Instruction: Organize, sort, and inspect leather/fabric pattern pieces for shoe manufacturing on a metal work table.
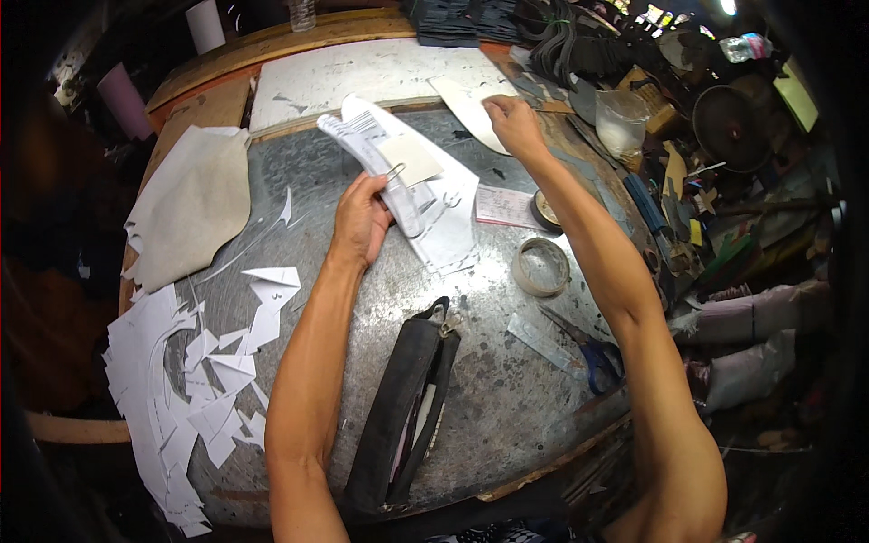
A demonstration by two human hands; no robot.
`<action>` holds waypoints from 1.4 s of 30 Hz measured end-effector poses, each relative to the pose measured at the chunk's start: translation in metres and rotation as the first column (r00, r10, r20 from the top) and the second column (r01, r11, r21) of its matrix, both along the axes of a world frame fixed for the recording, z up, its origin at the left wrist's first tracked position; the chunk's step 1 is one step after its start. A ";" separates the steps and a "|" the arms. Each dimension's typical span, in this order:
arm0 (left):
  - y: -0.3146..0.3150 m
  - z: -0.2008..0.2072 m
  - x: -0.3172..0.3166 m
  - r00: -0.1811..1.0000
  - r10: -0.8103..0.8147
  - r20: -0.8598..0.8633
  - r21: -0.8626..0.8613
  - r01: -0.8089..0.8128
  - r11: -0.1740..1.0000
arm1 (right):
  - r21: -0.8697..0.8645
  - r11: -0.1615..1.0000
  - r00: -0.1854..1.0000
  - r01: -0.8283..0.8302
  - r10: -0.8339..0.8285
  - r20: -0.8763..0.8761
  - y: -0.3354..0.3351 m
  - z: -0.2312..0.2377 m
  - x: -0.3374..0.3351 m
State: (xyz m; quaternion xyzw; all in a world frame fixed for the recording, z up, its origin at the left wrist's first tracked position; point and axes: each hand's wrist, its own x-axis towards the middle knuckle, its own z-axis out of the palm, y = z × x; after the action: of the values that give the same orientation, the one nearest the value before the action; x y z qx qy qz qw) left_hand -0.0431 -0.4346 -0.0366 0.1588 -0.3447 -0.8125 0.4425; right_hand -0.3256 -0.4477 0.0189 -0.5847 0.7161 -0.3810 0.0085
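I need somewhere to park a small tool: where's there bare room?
The widest patch is the metal worktop between the black pouch, the scissors and the near edge. Another is the white board's middle, behind the papers in the left hand. It's crowded at left with paper scraps, and right beyond the scissors.

No word or number can be made out clearly. A barcode of dark bars, with smaller print beside it, stands on the folded white paper sheet (362, 136) in the left hand (364, 217), and dark curving drawn marks cross the white paper pattern (453, 195) beneath it. Rows of small illegible writing fill the pink-edged paper slip (504, 205) on the metal tabletop (489, 389), while a small dark mark sits on one white paper scrap (274, 283) at the left.
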 end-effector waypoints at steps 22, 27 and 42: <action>-0.005 -0.002 -0.002 0.992 0.055 -0.112 0.148 -0.038 0.988 | -0.200 0.932 0.680 -0.301 0.357 0.640 0.072 0.067 0.036; -0.003 -0.003 -0.006 0.987 0.023 -0.162 0.110 -0.005 0.994 | -0.142 0.931 0.756 -0.337 0.358 0.549 0.094 0.052 0.063; 0.004 0.007 -0.008 0.993 0.013 -0.114 0.041 -0.009 0.999 | 0.008 0.923 0.815 -0.384 0.335 0.473 0.106 0.018 0.093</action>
State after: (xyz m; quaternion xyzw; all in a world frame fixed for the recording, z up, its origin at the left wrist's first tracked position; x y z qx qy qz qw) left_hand -0.0508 -0.4304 -0.0294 0.1229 -0.3016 -0.8246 0.4626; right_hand -0.2321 -0.3413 0.0369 -0.6003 0.5883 -0.4635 0.2807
